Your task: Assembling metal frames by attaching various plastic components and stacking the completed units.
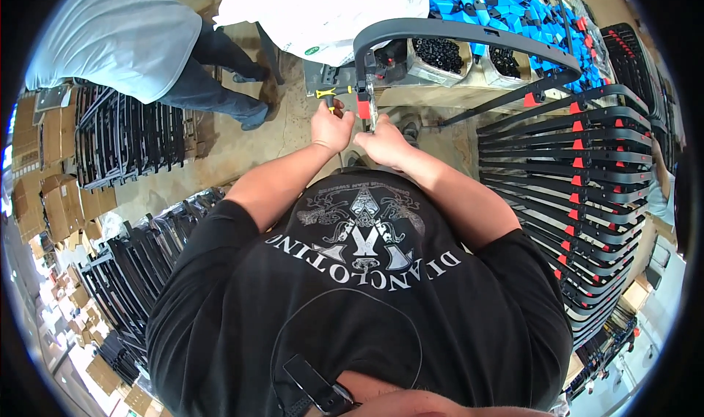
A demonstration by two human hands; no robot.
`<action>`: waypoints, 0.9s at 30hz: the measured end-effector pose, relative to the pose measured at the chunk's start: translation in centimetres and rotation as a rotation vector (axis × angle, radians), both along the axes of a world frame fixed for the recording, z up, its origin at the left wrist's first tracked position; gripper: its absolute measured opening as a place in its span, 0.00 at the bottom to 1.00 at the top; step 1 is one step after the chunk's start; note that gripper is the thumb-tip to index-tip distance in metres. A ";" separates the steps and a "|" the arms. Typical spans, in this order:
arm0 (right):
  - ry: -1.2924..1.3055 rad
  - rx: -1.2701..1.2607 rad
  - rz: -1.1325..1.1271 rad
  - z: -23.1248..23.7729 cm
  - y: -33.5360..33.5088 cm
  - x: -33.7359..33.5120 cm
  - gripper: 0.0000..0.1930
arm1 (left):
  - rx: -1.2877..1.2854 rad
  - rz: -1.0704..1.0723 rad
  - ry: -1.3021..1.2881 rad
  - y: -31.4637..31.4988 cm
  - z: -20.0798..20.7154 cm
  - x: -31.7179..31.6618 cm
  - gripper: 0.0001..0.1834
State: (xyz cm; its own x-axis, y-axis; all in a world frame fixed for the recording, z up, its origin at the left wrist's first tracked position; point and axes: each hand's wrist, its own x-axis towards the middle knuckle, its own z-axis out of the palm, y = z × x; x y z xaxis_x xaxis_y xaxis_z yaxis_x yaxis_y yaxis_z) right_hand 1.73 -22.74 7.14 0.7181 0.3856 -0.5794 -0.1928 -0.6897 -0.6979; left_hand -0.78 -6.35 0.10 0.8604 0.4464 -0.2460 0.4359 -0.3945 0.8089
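A black curved frame [469,30] arches over the bench, and its near end carries a red piece [363,109]. Just left of that red piece, my left hand [334,129] has its fingers closed. A bit of yellow shows at its fingertips; what it grips cannot be made out. Beyond the fingers is a yellow tool-like piece [330,93], its exact kind unclear. My right hand [385,143] is closed beside the frame's end, around the lower part of a shiny, silvery or clear item [373,115] that is too small to name.
Blue plastic parts [477,3] are heaped on the bench, near boxes of small black parts [440,54]. A white sack [323,10] lies left of them. Stacked black frames with red pieces [572,190] stand at right. Another person [125,36] is at upper left, near stacked black racks [128,135].
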 end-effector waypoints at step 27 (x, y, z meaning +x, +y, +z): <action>0.303 0.433 -0.936 -3.0 -16.5 -4.1 0.07 | -0.928 0.505 -0.033 2.7 0.4 1.5 0.14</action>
State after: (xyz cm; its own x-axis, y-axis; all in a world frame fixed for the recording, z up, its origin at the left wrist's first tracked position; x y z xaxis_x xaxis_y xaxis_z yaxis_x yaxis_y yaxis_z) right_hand -2.33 -39.27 4.18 0.6840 -0.0279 -0.7289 -0.7220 0.1167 -0.6820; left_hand 0.68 -3.67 0.54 0.6399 0.4030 -0.6543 0.3494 0.6057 0.7148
